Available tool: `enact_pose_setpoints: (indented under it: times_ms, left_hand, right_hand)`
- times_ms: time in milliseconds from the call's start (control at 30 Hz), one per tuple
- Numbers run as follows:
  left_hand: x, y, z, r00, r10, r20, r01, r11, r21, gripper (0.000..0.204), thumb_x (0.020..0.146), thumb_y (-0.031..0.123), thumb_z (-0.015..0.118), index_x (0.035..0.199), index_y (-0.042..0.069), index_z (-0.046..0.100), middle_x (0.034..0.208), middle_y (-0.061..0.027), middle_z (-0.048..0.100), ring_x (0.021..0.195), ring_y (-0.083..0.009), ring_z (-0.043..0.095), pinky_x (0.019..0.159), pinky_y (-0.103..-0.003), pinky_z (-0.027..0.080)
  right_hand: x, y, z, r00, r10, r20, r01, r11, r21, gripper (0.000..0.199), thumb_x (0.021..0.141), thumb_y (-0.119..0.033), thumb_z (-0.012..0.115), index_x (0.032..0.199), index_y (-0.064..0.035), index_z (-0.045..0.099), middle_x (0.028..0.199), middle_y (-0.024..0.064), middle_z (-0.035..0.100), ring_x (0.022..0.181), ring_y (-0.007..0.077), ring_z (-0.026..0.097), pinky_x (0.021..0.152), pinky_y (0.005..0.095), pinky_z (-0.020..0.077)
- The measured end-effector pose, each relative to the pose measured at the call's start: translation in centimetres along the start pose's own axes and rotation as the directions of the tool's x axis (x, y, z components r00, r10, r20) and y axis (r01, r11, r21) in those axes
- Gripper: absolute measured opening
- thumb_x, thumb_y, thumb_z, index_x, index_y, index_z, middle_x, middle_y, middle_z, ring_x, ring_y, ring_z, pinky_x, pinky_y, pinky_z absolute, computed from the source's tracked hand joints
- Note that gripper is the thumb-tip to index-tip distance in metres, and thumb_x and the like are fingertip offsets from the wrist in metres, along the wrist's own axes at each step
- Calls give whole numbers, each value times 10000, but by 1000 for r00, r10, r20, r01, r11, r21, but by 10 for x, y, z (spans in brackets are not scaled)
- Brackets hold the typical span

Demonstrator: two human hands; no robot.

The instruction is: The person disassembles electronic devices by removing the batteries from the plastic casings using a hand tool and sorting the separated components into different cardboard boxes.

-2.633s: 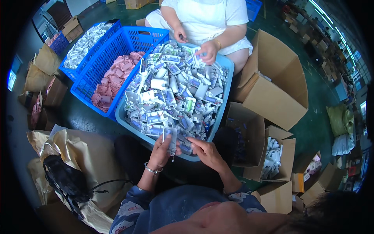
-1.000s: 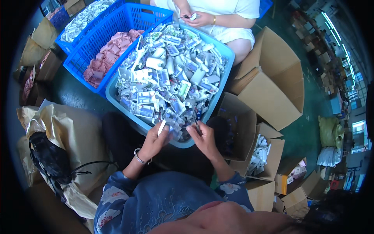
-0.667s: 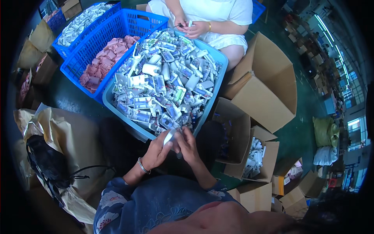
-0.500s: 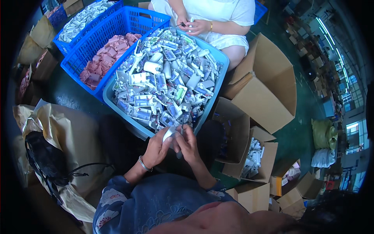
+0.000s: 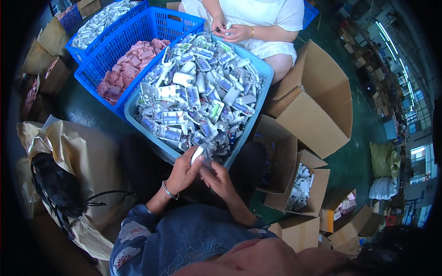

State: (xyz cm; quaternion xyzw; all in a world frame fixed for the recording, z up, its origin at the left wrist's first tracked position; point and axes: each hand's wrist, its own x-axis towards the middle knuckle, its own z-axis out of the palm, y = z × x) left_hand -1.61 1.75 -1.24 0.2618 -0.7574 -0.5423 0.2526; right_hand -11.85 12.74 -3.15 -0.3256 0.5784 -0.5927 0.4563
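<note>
My left hand (image 5: 182, 175) is closed round a small white plastic casing (image 5: 198, 153), held up at the near edge of a light blue tub (image 5: 154, 143). Close beside it, my right hand (image 5: 218, 180) has its fingers bent in against the casing's lower side. What those fingers grip is smeared and partly hidden. Heaped in the tub are many white and grey casings (image 5: 193, 92), several with blue or green cells and thin red wires inside.
Across the tub a seated person (image 5: 262, 32) in white handles a small part with a dark tool. Blue crates (image 5: 94, 85) of pink and white pieces stand at the left. Open cartons (image 5: 317, 117) line the right. A brown paper-wrapped bundle (image 5: 87, 156) carries a black bag (image 5: 53, 184).
The white casing has tilted more upright and risen slightly in my left hand. My right hand has shifted lower; the slim dark-handled tool seen in it before no longer shows clearly.
</note>
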Motion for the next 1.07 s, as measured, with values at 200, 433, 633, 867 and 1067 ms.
enact_pose_setpoints:
  times_ms: [200, 433, 633, 867, 1067]
  left_hand:
    - [-3, 1, -2, 936, -199, 291, 287, 909, -302, 409, 944, 354, 462, 1130, -1, 541, 746, -10, 581, 595, -41, 526, 509, -196, 423]
    - [-12, -10, -18, 838, -250, 484, 545, 409, -732, 599, 931, 535, 336, 1114, -5, 519, 728, -43, 576, 544, -106, 523, 473, -209, 406]
    - [-4, -19, -25, 841, -358, 406, 518, 315, -795, 578, 922, 550, 348, 1112, 24, 499, 768, -52, 561, 572, -112, 511, 480, -200, 381]
    - [1, -12, -7, 795, -363, 485, 587, 260, -767, 546, 939, 512, 345, 1152, 25, 474, 799, -65, 562, 610, -121, 491, 490, -217, 372]
    - [-2, -14, -3, 766, -378, 520, 639, 362, -679, 560, 932, 522, 355, 1208, 43, 445, 857, -83, 574, 627, -131, 514, 501, -233, 388]
  right_hand:
    - [-9, -21, -19, 977, 161, 139, -160, 987, -14, 257, 933, -233, 509, 809, -12, 552, 563, -4, 479, 456, 48, 432, 430, 200, 336]
    - [-28, -15, -46, 763, 384, 520, -549, 810, 206, 399, 932, -360, 479, 724, -24, 529, 484, -14, 423, 365, 56, 372, 366, 205, 287]
    - [-34, -4, -50, 868, 332, 370, -491, 690, 532, 457, 941, -419, 409, 723, -27, 491, 472, 0, 379, 341, 75, 328, 344, 236, 242]
    - [-26, 3, -70, 937, 290, 194, -320, 495, 808, 367, 971, -365, 376, 886, -44, 533, 578, -30, 411, 408, 48, 365, 402, 216, 316]
    - [-46, -1, -83, 961, 274, 34, -205, 625, 753, 406, 953, -359, 430, 1026, 17, 565, 576, -26, 446, 425, 41, 412, 399, 220, 339]
